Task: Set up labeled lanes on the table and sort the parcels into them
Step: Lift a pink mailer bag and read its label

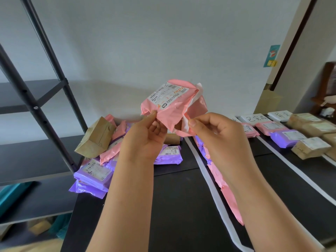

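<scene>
Dark table (181, 197) against a plain white wall, with a black shelving rack (45, 113) off its left edge

- Left hand (145, 139): thumb and forefinger pinch the lower left corner of a pink mailer (169, 104), other fingers loosely curled
- Right hand (214, 131): pinches the mailer's lower right edge, where a white flap shows
- The mailer is held clear of the table, above its middle and straight ahead of both hands. Its long axis rises from lower left to upper right. The shipping label (167, 95) faces the wearer, tilted along that axis, with orange handwriting across it; print too small to read
- Below the right forearm: a white strip (209, 179) runs from the near edge toward the far edge, with a row of pink mailers (231, 197) just beside it on its right. A second strip (291, 166) lies further right
- Handwritten lane cards (254, 119) sit at the far edge
- Toward the right edge: a purple mailer (285, 138) and cardboard boxes (309, 148)
- Left half: an unsorted heap with a cardboard box (96, 139) on top and purple mailers (92, 171) at the front

Judgement: the lanes all lie to the right of the mailer, so the right hand is nearer them; label check comes first
</scene>
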`<state>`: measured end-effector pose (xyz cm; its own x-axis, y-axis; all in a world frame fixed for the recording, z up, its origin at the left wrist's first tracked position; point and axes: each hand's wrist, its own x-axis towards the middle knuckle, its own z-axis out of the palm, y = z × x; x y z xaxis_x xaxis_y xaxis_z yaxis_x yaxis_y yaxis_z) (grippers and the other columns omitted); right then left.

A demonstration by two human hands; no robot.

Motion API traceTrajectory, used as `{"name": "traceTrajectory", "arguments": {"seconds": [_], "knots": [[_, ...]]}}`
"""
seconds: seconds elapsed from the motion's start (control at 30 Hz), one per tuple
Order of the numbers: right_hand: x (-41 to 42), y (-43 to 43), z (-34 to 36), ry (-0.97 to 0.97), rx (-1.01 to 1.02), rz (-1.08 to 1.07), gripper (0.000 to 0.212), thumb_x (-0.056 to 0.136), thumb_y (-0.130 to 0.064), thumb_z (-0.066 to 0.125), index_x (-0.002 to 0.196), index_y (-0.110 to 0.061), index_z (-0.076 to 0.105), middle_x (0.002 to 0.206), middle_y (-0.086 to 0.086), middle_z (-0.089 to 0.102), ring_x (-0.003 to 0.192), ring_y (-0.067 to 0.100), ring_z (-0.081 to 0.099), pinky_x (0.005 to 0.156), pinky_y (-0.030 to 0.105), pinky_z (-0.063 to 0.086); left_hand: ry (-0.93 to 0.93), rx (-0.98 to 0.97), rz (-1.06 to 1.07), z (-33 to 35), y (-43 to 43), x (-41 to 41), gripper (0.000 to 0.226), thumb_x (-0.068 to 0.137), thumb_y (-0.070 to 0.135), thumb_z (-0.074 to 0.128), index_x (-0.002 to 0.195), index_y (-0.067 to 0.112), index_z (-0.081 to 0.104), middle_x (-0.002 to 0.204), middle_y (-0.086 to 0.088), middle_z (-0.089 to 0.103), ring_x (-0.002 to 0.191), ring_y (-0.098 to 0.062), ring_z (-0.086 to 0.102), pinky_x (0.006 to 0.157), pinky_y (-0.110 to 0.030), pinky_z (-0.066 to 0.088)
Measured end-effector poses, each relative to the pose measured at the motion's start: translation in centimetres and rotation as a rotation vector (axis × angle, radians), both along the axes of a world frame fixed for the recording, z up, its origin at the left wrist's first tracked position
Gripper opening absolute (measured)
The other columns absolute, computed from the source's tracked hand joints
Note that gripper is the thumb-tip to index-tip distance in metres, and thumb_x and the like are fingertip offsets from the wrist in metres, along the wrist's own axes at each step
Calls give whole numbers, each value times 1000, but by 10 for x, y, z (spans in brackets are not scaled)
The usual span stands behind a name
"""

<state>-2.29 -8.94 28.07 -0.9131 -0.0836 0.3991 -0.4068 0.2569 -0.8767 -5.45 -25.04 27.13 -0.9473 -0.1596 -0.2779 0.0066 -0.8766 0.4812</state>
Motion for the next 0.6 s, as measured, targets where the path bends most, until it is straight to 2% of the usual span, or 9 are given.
{"name": "traceTrajectory", "arguments": {"seconds": [0.07, 0.2, 0.27, 0.33, 0.43, 0.53, 0.6], "knots": [[0, -1, 2, -1, -29, 10, 17, 93, -27, 66, 76, -23, 69, 50, -23, 54, 50, 0, 52, 52, 9, 35, -16, 59, -33, -3, 0, 0, 23, 93, -1, 57, 116, -3, 60, 94, -17, 71, 88, -23, 69, 84, -32, 57], [-1, -1, 2, 1, -53, 21, 19, 92, -28, 66, 75, -21, 69, 49, -21, 54, 47, 1, 51, 52, 13, 35, -58, 119, -58, -6, 2, -1, 27, 94, -2, 55, 121, -5, 58, 100, -21, 69, 115, -26, 64, 106, -33, 46], [-1, 0, 1, 2, -41, 17, 18, 92, -28, 66, 76, -22, 70, 51, -21, 56, 50, 1, 54, 52, 12, 38, -45, 99, -49, -6, 2, -1, 29, 94, -1, 56, 122, -5, 58, 101, -20, 70, 108, -26, 66, 100, -34, 51], [-1, 1, 1, -5, -36, 4, 16, 92, -26, 67, 77, -21, 71, 55, -21, 59, 53, -1, 56, 53, 10, 39, -13, 56, -30, -5, 2, 0, 26, 93, -1, 57, 119, -4, 59, 103, -19, 69, 96, -25, 67, 86, -32, 57], [-3, 6, 1, -27, -40, -20, 15, 92, -27, 67, 79, -21, 72, 63, -18, 65, 62, 1, 60, 55, 9, 41, 27, -70, 21, -3, 3, -1, 9, 94, 0, 57, 102, -1, 62, 92, -13, 67, 82, -19, 64, 75, -28, 58], [-8, 14, -1, -13, -52, -118, 12, 94, -29, 63, 91, -23, 73, 81, -15, 72, 78, -3, 64, 64, 5, 43, 108, -322, 48, -1, 3, 3, 12, 97, 4, 54, 93, 4, 64, 83, -8, 70, 74, -16, 66, 78, -30, 58], [-14, 21, -3, 6, -66, -201, 13, 96, -30, 61, 102, -27, 72, 90, -19, 71, 88, -8, 63, 70, 6, 44, 187, -530, 28, -2, 2, 8, 14, 98, 6, 53, 89, 6, 62, 80, -6, 71, 72, -18, 66, 73, -32, 57]]}}
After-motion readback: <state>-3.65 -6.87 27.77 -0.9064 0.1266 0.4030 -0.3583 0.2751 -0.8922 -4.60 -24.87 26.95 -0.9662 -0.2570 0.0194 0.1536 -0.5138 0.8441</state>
